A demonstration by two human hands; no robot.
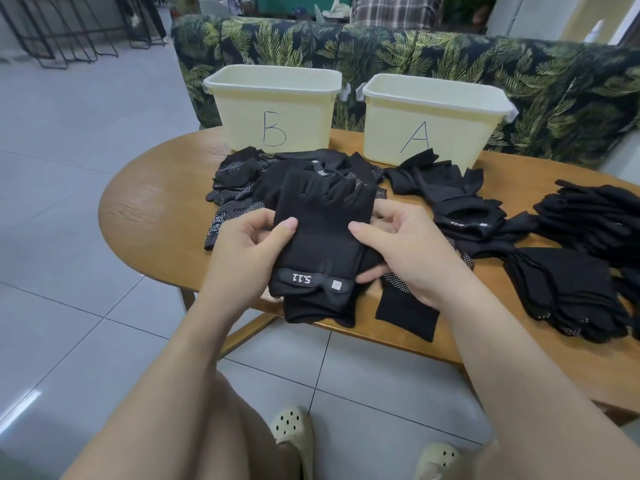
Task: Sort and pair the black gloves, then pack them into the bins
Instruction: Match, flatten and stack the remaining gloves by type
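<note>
I hold a stacked pair of black fingerless gloves (pixel 323 244) with a "5.11" wrist strap over the table's near edge. My left hand (pixel 247 251) grips their left side, thumb on top. My right hand (pixel 407 251) grips the right side, thumb on top as well. Two pale yellow bins stand at the back of the table: bin B (pixel 273 105) on the left, bin A (pixel 433 116) on the right. I cannot see inside either bin. Loose black gloves lie in heaps in front of the bins.
A heap of dotted gloves (pixel 239 188) lies before bin B, another heap (pixel 453 199) before bin A, and a bigger pile (pixel 588 258) at the right. One glove (pixel 407 313) lies under my right wrist. The oval wooden table (pixel 152 216) backs onto a leaf-patterned sofa (pixel 519 77).
</note>
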